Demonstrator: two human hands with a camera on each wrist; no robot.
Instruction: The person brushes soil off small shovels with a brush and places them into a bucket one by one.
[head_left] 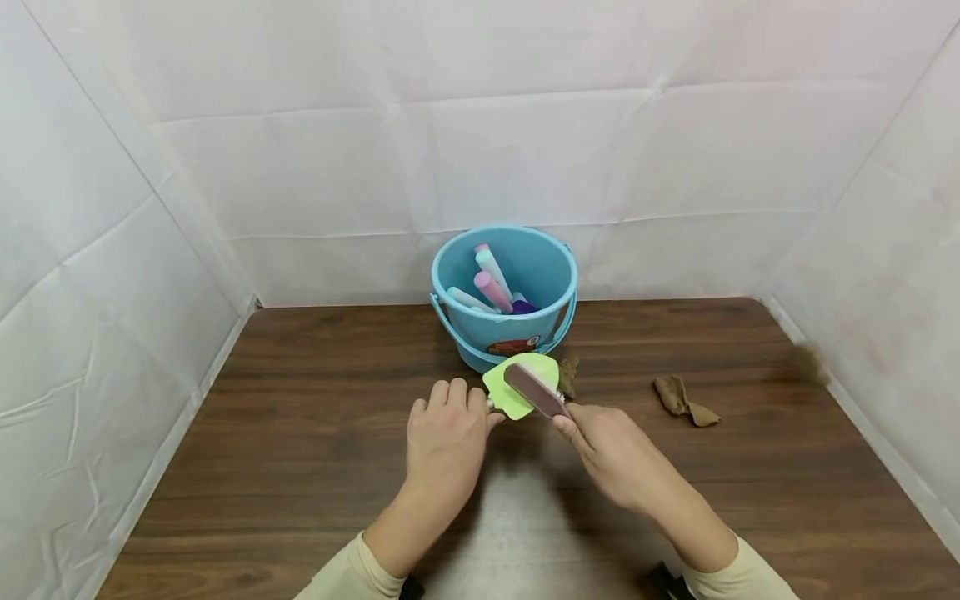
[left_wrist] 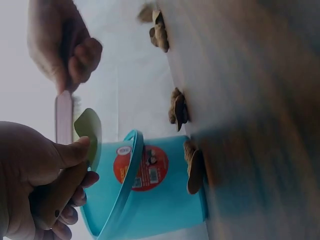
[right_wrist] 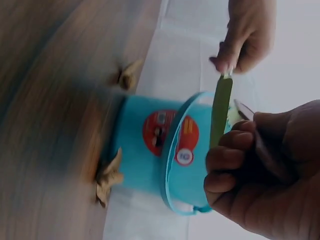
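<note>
My left hand grips the wooden handle of a small hand trowel with a lime-green blade. In my right hand is a brush with a flat mauve-brown back. The brush lies across the trowel blade in the head view; its pale bristles face the blade in the left wrist view. Whether they touch it, I cannot tell. Both tools are held above the table, just in front of a light blue bucket. My right fingers hide the brush handle.
Several pastel-handled items, including a pink handle, lean inside the bucket. A dry brown leaf lies beside the bucket, another curled leaf farther right. A blurred brown thing shows near the table's right edge. White sheeting surrounds the wooden table.
</note>
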